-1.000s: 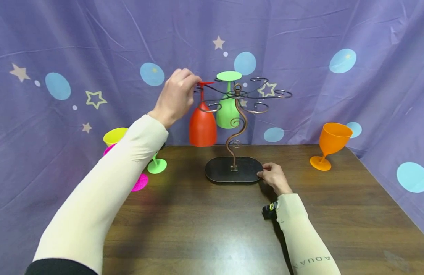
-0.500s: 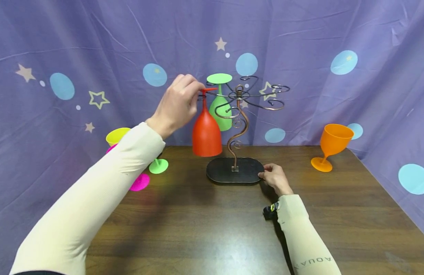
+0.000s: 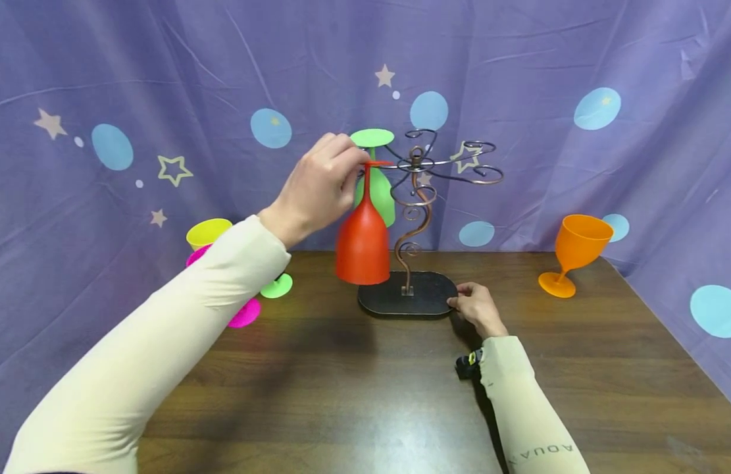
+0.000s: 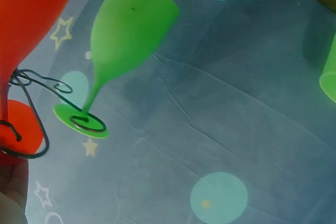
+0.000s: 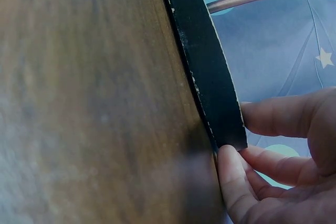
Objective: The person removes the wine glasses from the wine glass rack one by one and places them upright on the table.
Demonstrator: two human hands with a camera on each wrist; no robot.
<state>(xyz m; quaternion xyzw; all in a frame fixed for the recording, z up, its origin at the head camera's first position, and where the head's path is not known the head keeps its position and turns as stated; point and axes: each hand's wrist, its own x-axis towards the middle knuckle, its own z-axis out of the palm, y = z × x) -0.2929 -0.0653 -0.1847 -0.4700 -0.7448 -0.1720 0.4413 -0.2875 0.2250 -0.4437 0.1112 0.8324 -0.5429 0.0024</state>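
My left hand pinches the foot of a red plastic wine goblet, which hangs upside down at the near-left arm of a wire glass rack. In the left wrist view, a curled wire hook overlaps the red foot. Behind it, a green goblet hangs inverted, its foot resting over another hook. At the rack's right end, my right hand holds the edge of the oval black base. The right wrist view shows its fingers and thumb about the base's end.
An orange goblet stands upright at the back right of the wooden table. To the left, yellow, magenta and green goblets are partly hidden by my left sleeve. A purple patterned curtain hangs behind.
The rack's top has turned, carrying the hung green goblet left. My left hand and the red goblet have come nearer and slightly right and down. The right hand stays on the base.
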